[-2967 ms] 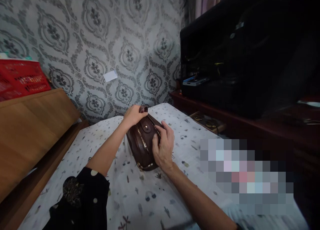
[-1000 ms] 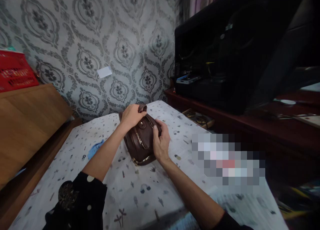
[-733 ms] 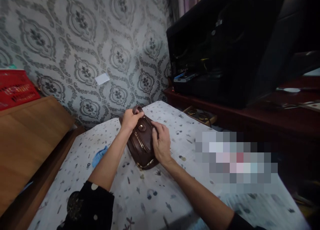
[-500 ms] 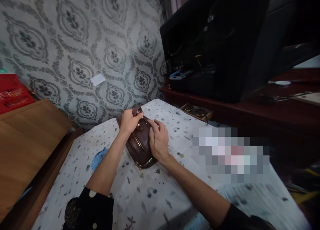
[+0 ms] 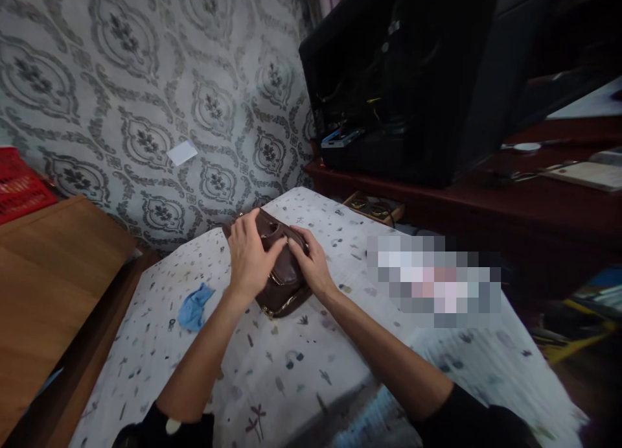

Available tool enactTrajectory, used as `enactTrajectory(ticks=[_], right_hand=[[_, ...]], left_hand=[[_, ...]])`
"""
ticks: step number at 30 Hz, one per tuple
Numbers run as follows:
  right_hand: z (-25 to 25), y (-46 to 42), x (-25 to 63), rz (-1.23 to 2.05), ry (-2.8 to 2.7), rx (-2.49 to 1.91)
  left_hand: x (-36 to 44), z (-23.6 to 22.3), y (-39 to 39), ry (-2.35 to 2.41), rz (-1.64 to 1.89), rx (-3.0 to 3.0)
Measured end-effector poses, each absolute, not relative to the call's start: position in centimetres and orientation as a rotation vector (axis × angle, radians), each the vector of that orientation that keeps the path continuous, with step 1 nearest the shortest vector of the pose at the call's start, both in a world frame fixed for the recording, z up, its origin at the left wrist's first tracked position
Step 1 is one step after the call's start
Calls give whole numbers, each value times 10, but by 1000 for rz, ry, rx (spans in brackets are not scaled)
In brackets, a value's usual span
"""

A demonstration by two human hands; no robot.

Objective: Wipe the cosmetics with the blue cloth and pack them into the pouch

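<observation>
A brown leather handbag (image 5: 286, 266) with gold zippers lies on the patterned white sheet. My left hand (image 5: 250, 257) grips its left side, fingers over the top edge and thumb pressed near the middle. From the other side, my right hand (image 5: 313, 260) holds the bag, its thumb close to my left thumb and its fingers over the right edge. Part of the bag is hidden beneath both hands. To the left of my left forearm lies a crumpled light-blue cloth (image 5: 194, 307), touched by neither hand.
A wooden cabinet (image 5: 58, 260) with a red package (image 5: 22, 185) on it stands at the left. Behind the bag is a patterned wall (image 5: 165, 91). A large black television-like box (image 5: 398, 104) sits on a dark red surface at the right. Something pixelated lies on the sheet.
My left hand has left the bag's handle and spread over its left side. My right hand has shifted to the right edge, thumb inward. The view has turned slightly.
</observation>
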State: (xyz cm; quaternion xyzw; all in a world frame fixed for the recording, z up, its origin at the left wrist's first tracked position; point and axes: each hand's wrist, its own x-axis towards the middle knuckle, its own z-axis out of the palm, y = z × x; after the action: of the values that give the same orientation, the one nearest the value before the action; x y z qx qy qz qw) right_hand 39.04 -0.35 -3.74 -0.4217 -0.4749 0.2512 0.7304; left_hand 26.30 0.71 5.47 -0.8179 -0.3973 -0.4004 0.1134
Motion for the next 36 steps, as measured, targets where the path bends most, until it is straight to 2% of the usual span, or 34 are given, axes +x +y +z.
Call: enactTrajectory(ticks=[5,8,36], right_hand=[[-36,-2,393,575,-1044,-871],[-36,-2,393,584,-1048,-876],[-38,-5,391,566,-989,-932]], left_hand=[[256,20,-29,-636,-913,-2261],[252,11,-28,-527,-879,-2217],[249,12,-23,-610,-902,-2242]])
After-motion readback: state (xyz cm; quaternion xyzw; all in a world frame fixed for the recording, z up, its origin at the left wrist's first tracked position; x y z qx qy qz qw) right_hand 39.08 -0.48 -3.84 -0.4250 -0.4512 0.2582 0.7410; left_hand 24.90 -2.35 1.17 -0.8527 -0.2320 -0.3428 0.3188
